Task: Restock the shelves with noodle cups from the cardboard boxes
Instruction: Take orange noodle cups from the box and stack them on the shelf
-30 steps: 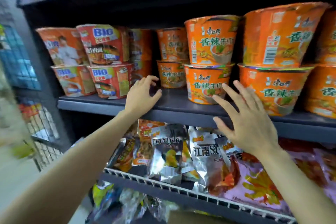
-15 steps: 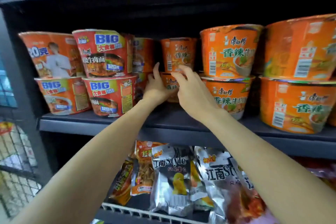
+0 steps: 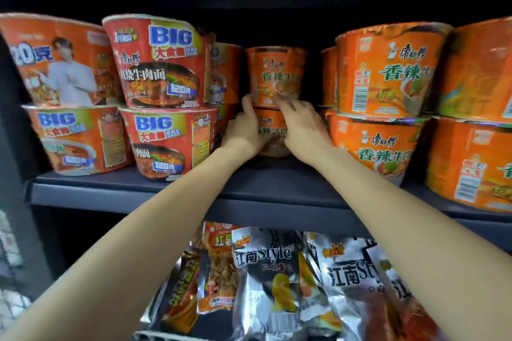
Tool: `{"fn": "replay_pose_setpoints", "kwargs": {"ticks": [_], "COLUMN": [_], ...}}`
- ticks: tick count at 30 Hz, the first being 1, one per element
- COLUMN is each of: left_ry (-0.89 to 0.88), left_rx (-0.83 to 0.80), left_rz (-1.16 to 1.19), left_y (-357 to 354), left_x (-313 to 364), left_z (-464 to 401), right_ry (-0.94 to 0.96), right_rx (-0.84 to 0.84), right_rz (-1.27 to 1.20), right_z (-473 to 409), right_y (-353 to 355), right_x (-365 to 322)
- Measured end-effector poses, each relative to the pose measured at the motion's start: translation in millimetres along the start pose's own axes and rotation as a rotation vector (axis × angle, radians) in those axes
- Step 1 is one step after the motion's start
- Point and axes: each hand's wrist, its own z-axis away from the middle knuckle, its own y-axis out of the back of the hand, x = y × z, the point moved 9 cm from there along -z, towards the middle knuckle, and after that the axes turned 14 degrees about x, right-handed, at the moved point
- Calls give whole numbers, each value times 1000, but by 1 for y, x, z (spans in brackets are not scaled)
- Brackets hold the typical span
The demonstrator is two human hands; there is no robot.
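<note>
Noodle shelf, head view. We see both hands reaching to the back of the dark shelf (image 3: pixel 277 188), where two orange spicy-beef noodle cups stand stacked in a recessed middle column. The left hand (image 3: pixel 246 130) wraps the left flank of the lower cup (image 3: pixel 270 130); the right hand (image 3: pixel 302 127) curls round its right flank, fingertips reaching the seam below the upper cup (image 3: pixel 275 75). Motion blur softens the right fingertips, so contact with the upper cup is probable, not certain. Red "BIG" beef noodle cups (image 3: pixel 163 63) flank the gap on the left, front-row orange cups (image 3: pixel 388 69) on the right; silver chip bags (image 3: pixel 266 279) hang below. We judge the step to be facing: drawing the rear stack forward. The next move calls for an even two-handed pull, keeping the upper cup balanced and clear of both neighbours. No cardboard box is in view.
</note>
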Motion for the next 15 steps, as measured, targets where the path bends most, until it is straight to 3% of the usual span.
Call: {"fn": "replay_pose_setpoints", "kwargs": {"ticks": [5,10,15], "left_ry": [-180,-194,-227], "left_rx": [48,124,144], "left_rz": [-131,-117,-72], "left_y": [9,14,13], "left_x": [8,8,13], "left_z": [12,4,-1], "right_ry": [85,-85,-83], "right_rx": [52,311,212], "right_rz": [21,96,160], "right_z": [0,-38,-70], "right_y": [8,30,21], "right_x": [-7,-6,-12]}}
